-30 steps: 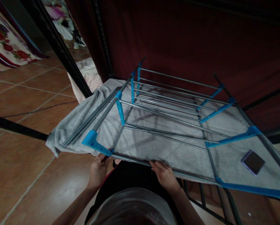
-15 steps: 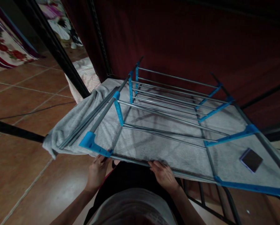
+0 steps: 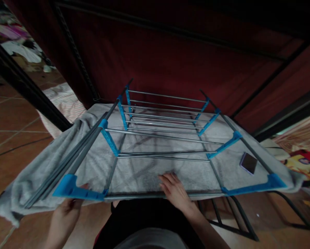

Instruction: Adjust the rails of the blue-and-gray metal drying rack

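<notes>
- Rack [image 3: 165,136]: lies at center on the grey blanket [image 3: 147,174]; grey rods run left to right between blue brackets.
- Left hand [image 3: 66,213]: is at the near left bracket [image 3: 79,193], the wrist on the near side. A fingertip shows just beyond the bracket's far edge. The other fingers are blurred or hidden; whether they pinch the bracket cannot be told.
- Right hand [image 3: 175,191]: lies across the near rod [image 3: 134,196], right of its middle. The fingers extend toward the far side over the blanket, slightly spread; they do not wrap the rod.
- Loose rods [image 3: 53,176]: lie bundled on the blanket, along the left side of the rack.
- Phone [image 3: 248,163]: lies on the blanket at right, near the rack's right side rod.
- Curtain [image 3: 155,62]: dark red, hangs along the far side.
</notes>
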{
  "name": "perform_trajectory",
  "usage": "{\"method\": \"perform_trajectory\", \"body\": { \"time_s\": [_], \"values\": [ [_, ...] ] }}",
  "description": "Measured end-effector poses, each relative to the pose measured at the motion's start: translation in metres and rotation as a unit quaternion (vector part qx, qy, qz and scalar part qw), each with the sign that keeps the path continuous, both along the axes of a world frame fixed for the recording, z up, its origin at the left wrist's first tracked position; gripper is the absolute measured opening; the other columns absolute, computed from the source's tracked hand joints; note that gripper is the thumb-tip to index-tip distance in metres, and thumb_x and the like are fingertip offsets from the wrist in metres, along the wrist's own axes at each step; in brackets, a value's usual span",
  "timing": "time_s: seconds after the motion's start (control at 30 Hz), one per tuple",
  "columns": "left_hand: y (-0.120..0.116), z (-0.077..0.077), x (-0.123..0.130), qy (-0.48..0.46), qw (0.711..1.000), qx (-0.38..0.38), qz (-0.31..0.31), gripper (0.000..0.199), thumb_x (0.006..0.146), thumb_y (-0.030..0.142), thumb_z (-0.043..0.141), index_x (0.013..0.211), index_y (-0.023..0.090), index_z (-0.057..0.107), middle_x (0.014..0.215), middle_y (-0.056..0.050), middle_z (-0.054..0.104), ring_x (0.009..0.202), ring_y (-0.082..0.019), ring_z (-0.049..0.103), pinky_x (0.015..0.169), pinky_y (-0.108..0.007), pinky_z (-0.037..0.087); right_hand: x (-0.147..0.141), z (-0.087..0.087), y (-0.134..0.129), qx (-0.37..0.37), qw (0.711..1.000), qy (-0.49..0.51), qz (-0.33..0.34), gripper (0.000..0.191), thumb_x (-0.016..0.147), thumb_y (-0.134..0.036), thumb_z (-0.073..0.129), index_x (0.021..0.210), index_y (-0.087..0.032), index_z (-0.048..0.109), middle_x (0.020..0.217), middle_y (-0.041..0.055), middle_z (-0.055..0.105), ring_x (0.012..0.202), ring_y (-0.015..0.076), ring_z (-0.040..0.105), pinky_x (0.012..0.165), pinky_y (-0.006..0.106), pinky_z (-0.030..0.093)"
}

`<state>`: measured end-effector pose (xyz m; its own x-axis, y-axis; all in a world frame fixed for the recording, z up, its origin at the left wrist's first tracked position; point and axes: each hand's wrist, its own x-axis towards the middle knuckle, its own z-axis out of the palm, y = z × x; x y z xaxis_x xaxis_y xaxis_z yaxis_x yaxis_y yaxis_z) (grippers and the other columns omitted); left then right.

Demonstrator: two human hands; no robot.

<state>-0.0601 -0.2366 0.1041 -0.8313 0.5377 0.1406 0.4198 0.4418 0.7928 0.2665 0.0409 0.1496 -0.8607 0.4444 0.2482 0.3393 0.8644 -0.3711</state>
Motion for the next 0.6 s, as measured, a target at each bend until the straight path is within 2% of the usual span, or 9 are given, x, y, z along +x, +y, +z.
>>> {"method": "perform_trajectory", "body": {
  "time_s": [0.07, 0.1, 0.2, 0.27, 0.33, 0.43, 0.6],
  "values": [
    [0.023, 0.012, -0.022, -0.039, 0.998, 0.042, -0.009, 0.048, 0.077, 0.051, 0.058, 0.113, 0.019, 0.065, 0.124, -0.014, 0.067, 0.114, -0.036, 0.063, 0.102, -0.055, 0.050, -0.015, 0.002, 0.017, 0.041, 0.999, 0.016, -0.023, 0.035, 0.101, -0.023, 0.046, 0.135, -0.021, 0.056, 0.127, 0.0093, 0.063, 0.113, 0.0217, 0.058, 0.102, 0.040, 0.044],
    [0.040, 0.019, -0.029, -0.044, 0.997, 0.059, -0.014, 0.051, 0.075, 0.051, 0.060, 0.114, 0.018, 0.063, 0.124, -0.015, 0.067, 0.112, -0.036, 0.064, 0.101, -0.054, 0.051, -0.025, 0.003, 0.025, 0.059, 0.998, 0.018, -0.025, 0.037, 0.100, -0.022, 0.045, 0.136, -0.021, 0.054, 0.131, 0.0101, 0.061, 0.117, 0.0225, 0.056, 0.103, 0.041, 0.044],
    [0.097, 0.037, -0.038, 0.000, 0.994, 0.086, -0.065, 0.057, 0.078, 0.050, 0.058, 0.125, 0.018, 0.056, 0.134, -0.016, 0.059, 0.120, -0.034, 0.059, 0.102, -0.054, 0.050, -0.061, 0.002, 0.046, 0.103, 0.994, 0.004, -0.020, 0.041, 0.099, -0.022, 0.050, 0.139, -0.019, 0.051, 0.139, 0.0112, 0.055, 0.127, 0.0252, 0.048, 0.108, 0.045, 0.038],
    [0.131, 0.042, -0.038, 0.001, 0.990, 0.097, -0.103, 0.061, 0.077, 0.049, 0.058, 0.129, 0.018, 0.053, 0.140, -0.016, 0.054, 0.124, -0.035, 0.055, 0.105, -0.055, 0.046, -0.084, 0.001, 0.057, 0.116, 0.993, -0.021, -0.012, 0.041, 0.097, -0.021, 0.053, 0.139, -0.018, 0.052, 0.136, 0.0117, 0.058, 0.125, 0.0248, 0.050, 0.110, 0.045, 0.036],
    [0.156, 0.041, -0.038, -0.019, 0.988, 0.093, -0.125, 0.062, 0.075, 0.047, 0.060, 0.129, 0.017, 0.052, 0.138, -0.018, 0.056, 0.122, -0.035, 0.057, 0.106, -0.055, 0.045, -0.102, 0.000, 0.066, 0.117, 0.992, -0.056, -0.003, 0.038, 0.097, -0.017, 0.050, 0.135, -0.018, 0.056, 0.123, 0.0102, 0.065, 0.114, 0.0224, 0.057, 0.107, 0.043, 0.038],
    [0.175, 0.035, -0.041, -0.048, 0.985, 0.085, -0.144, 0.055, 0.075, 0.050, 0.059, 0.119, 0.015, 0.056, 0.127, -0.019, 0.063, 0.112, -0.034, 0.063, 0.104, -0.054, 0.047, -0.114, 0.000, 0.077, 0.115, 0.990, -0.082, -0.001, 0.036, 0.097, -0.011, 0.046, 0.130, -0.020, 0.060, 0.110, 0.0072, 0.069, 0.103, 0.0203, 0.060, 0.099, 0.038, 0.043],
    [0.178, 0.032, -0.051, -0.052, 0.981, 0.089, -0.162, 0.050, 0.075, 0.060, 0.059, 0.103, 0.019, 0.059, 0.112, -0.015, 0.070, 0.105, -0.033, 0.066, 0.101, -0.051, 0.050, -0.113, 0.005, 0.082, 0.115, 0.990, -0.077, 0.001, 0.033, 0.099, -0.015, 0.047, 0.129, -0.021, 0.060, 0.109, 0.0061, 0.069, 0.102, 0.0204, 0.060, 0.096, 0.037, 0.044]
  ]
}}
